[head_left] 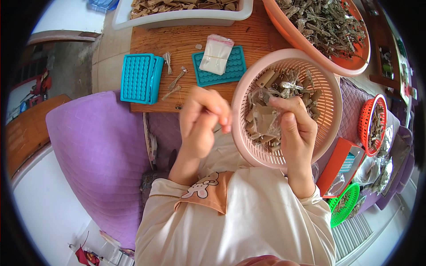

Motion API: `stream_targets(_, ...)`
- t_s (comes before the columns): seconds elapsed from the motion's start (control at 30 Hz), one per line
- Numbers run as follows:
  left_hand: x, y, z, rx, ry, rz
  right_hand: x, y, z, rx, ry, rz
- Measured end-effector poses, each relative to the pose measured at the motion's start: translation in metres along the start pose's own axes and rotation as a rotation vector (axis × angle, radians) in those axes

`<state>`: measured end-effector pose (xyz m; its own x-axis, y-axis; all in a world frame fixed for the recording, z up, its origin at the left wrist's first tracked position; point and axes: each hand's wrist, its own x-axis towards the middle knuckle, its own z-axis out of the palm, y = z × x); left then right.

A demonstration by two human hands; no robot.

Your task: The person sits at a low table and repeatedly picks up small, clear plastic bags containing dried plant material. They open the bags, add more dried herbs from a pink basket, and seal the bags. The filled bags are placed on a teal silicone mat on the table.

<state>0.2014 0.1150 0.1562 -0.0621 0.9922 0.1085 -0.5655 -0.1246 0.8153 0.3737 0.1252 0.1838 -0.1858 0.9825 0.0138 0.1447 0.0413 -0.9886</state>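
Note:
My right hand (297, 126) is over a pink slotted basket (242, 95), its thumb and bent forefinger pinching a small clear plastic bag (266, 117). Inside or behind the bag shows a piece of brown paper; I cannot tell which. Below it the basket holds several folded brown paper pieces and packed clear bags (290, 87). Just left of the basket rim my left hand (202, 117) is raised with its fingers curled together, slightly blurred. Whatever it may pinch is hidden.
Teal dimpled trays (141, 77) and small twisted ties (177, 77) lie on the wooden table (177, 42). A banded stack of clear bags (216, 54) rests on another teal tray (202, 76). Behind stand a white bin (186, 17) of brown pieces and an orange basin (306, 57) of dried bundles.

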Motion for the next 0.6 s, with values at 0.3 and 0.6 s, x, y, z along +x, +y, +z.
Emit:
stream_targets(0.3,0.011,-0.002,0.009,0.715,-0.218,0.012,-0.008,0.006,0.006,0.51,-0.086,0.168)
stream_targets(0.6,0.005,-0.019,0.005,1.193,-0.287,0.707,-0.01,0.024,0.014,1.687,-0.122,0.529)
